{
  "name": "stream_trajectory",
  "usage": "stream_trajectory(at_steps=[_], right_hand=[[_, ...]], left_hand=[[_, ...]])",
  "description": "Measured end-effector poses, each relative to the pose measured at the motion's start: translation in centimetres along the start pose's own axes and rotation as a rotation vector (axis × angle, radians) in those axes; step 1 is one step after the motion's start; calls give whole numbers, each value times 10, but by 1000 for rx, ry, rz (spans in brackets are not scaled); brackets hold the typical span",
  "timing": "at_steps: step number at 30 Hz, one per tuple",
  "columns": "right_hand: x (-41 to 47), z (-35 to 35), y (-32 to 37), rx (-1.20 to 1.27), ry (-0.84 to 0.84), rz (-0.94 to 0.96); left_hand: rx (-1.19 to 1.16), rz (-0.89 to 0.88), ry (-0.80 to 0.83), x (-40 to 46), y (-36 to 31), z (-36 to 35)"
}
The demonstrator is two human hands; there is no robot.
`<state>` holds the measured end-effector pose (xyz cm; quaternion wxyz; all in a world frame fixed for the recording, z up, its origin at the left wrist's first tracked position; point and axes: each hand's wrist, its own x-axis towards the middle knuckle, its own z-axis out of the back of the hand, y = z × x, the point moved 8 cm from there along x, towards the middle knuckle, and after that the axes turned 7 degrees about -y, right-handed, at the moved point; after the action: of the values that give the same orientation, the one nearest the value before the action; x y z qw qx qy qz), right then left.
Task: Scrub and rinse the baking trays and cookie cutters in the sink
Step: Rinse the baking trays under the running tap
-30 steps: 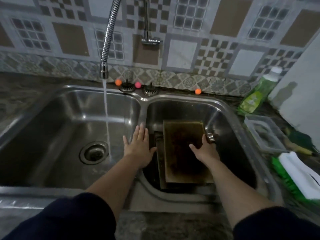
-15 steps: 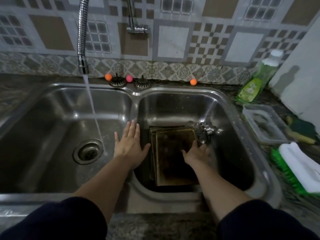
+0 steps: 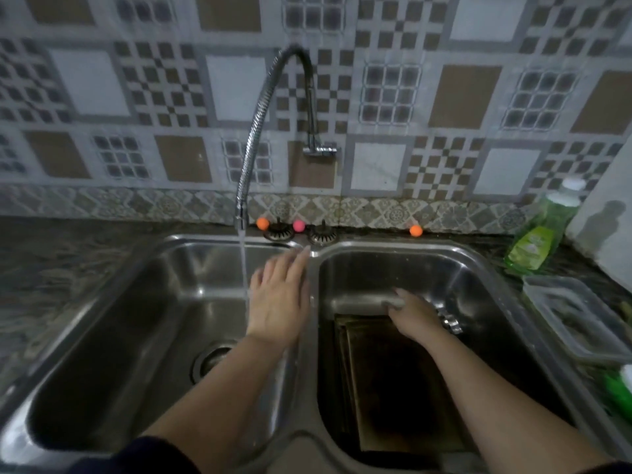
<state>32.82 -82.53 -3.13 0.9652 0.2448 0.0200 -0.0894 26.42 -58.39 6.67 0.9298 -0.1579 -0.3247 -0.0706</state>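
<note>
A stack of dark, stained baking trays (image 3: 393, 388) lies flat in the right basin (image 3: 478, 268) of the double sink. Metal cookie cutters (image 3: 450, 322) sit just right of the stack, partly hidden by my wrist. My right hand (image 3: 415, 316) is at the far end of the stack, its blurred fingers curled over the top tray's far edge. My left hand (image 3: 278, 295) hovers with straight fingers over the divider between the basins, beside the water stream (image 3: 243, 268) falling from the flexible faucet (image 3: 253, 131).
The left basin (image 3: 136, 319) holds only its drain (image 3: 212, 360). A green dish soap bottle (image 3: 533, 241), a clear plastic container (image 3: 574, 319) and a green brush (image 3: 619, 388) stand on the right counter. Small coloured balls (image 3: 262, 223) line the sink's back rim.
My right hand slid from the tray's right edge to its far end. My left hand moved away from me along the divider, toward the water stream. The view tilted upward.
</note>
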Motion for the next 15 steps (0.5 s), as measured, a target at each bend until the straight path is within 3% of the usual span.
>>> stream_trajectory(at_steps=[3, 5, 11, 15], right_hand=[[14, 35, 58, 261, -113, 114], [23, 58, 95, 434, -195, 212], [60, 116, 174, 680, -558, 482], [108, 122, 198, 701, -525, 494]], left_hand=[[23, -63, -355, 50, 11, 57], [-23, 13, -450, 77, 28, 83], [-307, 138, -287, 120, 60, 75], [-529, 127, -362, 124, 67, 55]])
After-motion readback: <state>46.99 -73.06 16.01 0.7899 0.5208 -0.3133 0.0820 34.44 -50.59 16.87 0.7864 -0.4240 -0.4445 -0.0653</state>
